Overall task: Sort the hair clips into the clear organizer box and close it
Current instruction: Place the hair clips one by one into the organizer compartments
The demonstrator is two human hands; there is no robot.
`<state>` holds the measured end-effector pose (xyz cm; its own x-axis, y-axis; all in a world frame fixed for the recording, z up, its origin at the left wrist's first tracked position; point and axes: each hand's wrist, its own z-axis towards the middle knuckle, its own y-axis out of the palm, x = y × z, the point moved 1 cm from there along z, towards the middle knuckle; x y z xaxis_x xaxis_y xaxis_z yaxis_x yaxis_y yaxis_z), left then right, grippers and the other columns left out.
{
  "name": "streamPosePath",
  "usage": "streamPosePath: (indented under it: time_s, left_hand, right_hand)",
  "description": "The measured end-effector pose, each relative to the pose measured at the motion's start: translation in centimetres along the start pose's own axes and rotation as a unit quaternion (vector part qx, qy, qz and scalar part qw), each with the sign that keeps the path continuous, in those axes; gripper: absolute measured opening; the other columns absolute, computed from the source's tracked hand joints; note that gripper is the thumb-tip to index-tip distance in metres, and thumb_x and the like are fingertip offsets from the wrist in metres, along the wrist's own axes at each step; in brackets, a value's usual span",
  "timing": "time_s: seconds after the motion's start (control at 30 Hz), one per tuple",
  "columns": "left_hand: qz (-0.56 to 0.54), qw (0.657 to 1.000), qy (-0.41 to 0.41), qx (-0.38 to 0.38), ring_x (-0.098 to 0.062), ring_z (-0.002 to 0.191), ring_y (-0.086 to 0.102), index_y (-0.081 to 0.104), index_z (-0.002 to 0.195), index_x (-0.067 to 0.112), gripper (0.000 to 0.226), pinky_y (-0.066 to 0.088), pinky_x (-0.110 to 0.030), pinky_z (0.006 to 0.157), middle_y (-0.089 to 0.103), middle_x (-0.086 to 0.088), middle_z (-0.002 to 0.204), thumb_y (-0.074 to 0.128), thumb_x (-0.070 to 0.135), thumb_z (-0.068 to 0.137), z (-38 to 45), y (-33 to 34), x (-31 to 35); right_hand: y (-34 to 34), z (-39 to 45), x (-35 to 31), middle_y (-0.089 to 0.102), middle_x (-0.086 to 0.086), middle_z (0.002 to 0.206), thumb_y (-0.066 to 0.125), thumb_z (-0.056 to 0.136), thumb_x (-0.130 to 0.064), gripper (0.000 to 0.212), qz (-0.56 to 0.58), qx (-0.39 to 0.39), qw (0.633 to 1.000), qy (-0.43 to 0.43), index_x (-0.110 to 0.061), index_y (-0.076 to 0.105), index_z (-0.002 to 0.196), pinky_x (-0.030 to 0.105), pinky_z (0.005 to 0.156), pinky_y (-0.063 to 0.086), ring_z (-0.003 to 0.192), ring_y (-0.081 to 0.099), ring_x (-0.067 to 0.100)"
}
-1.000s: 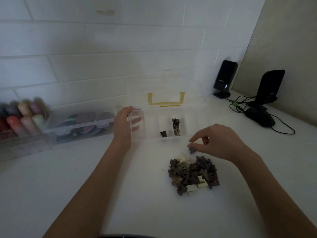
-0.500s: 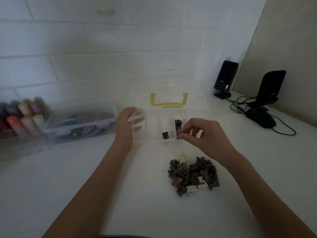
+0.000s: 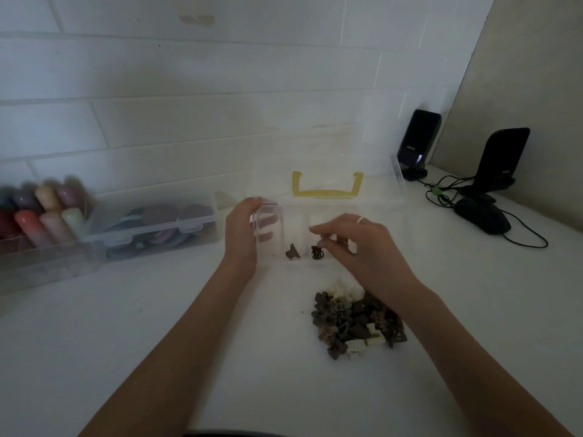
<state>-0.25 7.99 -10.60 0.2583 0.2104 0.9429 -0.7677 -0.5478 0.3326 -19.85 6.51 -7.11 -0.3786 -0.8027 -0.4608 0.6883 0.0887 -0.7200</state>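
My left hand (image 3: 241, 234) grips the box (image 3: 372, 228) end wall; right hand (image 3: 356, 244), fingers loosely open, hovers above two clips (image 3: 317, 252). The pile (image 3: 356, 323) behind it: light, stiff, pinch singly.

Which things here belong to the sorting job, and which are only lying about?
Belongs to the job:
clear organizer box
pile of hair clips
two clips already in compartments

Only lying about:
closed storage box
two black speakers
computer mouse
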Motion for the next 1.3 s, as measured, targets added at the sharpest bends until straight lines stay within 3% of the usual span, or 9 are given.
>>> streamPosePath:
  time_s: [0.13,0.3,0.4,0.53,0.67,0.9,1.1,1.2,1.3]
  left_hand:
    - [0.005,1.0,0.009,0.018,-0.02,0.083,0.065,0.062,0.088,0.019,0.015,0.044,-0.033,0.074,0.064,-0.003,0.099,0.049,0.025,0.088,-0.1,-0.2,0.2]
    - [0.012,0.999,0.009,0.03,-0.02,0.084,0.065,0.062,0.085,0.02,0.016,0.044,-0.034,0.076,0.064,-0.003,0.102,0.047,0.026,0.088,-0.2,-0.3,0.4]
    - [0.012,0.999,0.01,0.033,-0.02,0.084,0.065,0.062,0.08,0.022,0.017,0.044,-0.034,0.075,0.064,-0.003,0.101,0.048,0.025,0.089,-0.3,-0.4,0.5]
    - [0.006,0.999,0.009,0.036,-0.019,0.082,0.065,0.061,0.084,0.021,0.014,0.045,-0.032,0.071,0.064,-0.003,0.102,0.048,0.025,0.088,0.0,-0.5,0.4]
    - [0.009,0.999,0.009,0.036,-0.019,0.08,0.064,0.06,0.087,0.02,0.014,0.044,-0.031,0.069,0.063,-0.004,0.103,0.048,0.025,0.088,0.2,-0.4,0.2]
    - [0.011,0.999,0.014,0.036,-0.02,0.082,0.064,0.061,0.079,0.022,0.017,0.044,-0.034,0.073,0.065,-0.001,0.095,0.047,0.025,0.088,-0.1,-0.4,0.4]
    - [0.016,0.999,0.019,0.03,-0.02,0.082,0.063,0.061,0.081,0.02,0.017,0.044,-0.034,0.073,0.064,-0.003,0.097,0.046,0.025,0.089,-0.1,-0.4,0.4]
    - [0.015,0.999,0.022,0.028,-0.02,0.081,0.064,0.061,0.081,0.02,0.017,0.044,-0.034,0.074,0.064,-0.003,0.096,0.047,0.024,0.088,-0.1,-0.4,0.3]
    - [0.012,0.999,0.026,0.024,-0.018,0.079,0.064,0.061,0.081,0.019,0.016,0.045,-0.034,0.072,0.065,-0.002,0.094,0.047,0.024,0.087,0.0,-0.6,0.3]
  right_hand:
    - [-1.5,-0.6,1.3,0.068,-0.014,0.095,0.064,0.087,-0.018,0.019,-0.103,-0.138,0.985,-0.009,-0.028,0.072,0.101,0.028,0.075,0.051,0.077,0.061,0.008]
    - [-2.1,-0.7,1.0,0.068,-0.016,0.095,0.067,0.084,-0.021,0.017,-0.149,-0.11,0.981,-0.06,-0.032,0.074,0.095,0.012,0.063,0.037,0.079,0.055,-0.008]
    - [-2.5,-0.6,0.5,0.067,-0.016,0.092,0.061,0.087,-0.038,0.019,-0.181,-0.193,0.964,-0.011,-0.043,0.067,0.104,0.015,0.065,0.039,0.069,0.049,-0.006]
    - [-1.9,-0.9,1.2,0.064,-0.014,0.088,0.056,0.089,-0.043,0.028,-0.236,-0.284,0.928,0.058,-0.048,0.058,0.117,0.021,0.069,0.038,0.076,0.046,0.002]
    - [-1.6,-0.9,1.9,0.051,-0.018,0.07,0.059,0.087,-0.043,0.023,-0.204,-0.284,0.935,0.067,-0.043,0.065,0.109,0.018,0.058,0.034,0.065,0.046,0.001]
    - [-1.4,-1.1,1.8,0.059,-0.011,0.073,0.061,0.087,-0.037,0.024,-0.113,-0.313,0.94,0.069,-0.047,0.062,0.109,0.013,0.055,0.032,0.062,0.05,0.001]
    - [-1.1,-1.1,2.0,0.052,-0.012,0.063,0.07,0.079,-0.038,0.015,-0.041,-0.231,0.97,0.055,-0.036,0.06,0.091,0.019,0.056,0.038,0.055,0.047,0.002]
    - [-1.1,-0.9,1.7,0.059,-0.012,0.077,0.073,0.076,-0.038,0.018,0.011,-0.162,0.985,0.051,-0.033,0.059,0.087,0.028,0.064,0.051,0.063,0.053,0.004]
    - [-1.4,-0.8,1.9,0.064,-0.015,0.088,0.072,0.079,-0.031,0.015,0.036,-0.047,0.995,0.074,-0.029,0.059,0.086,0.022,0.066,0.05,0.071,0.06,0.003]
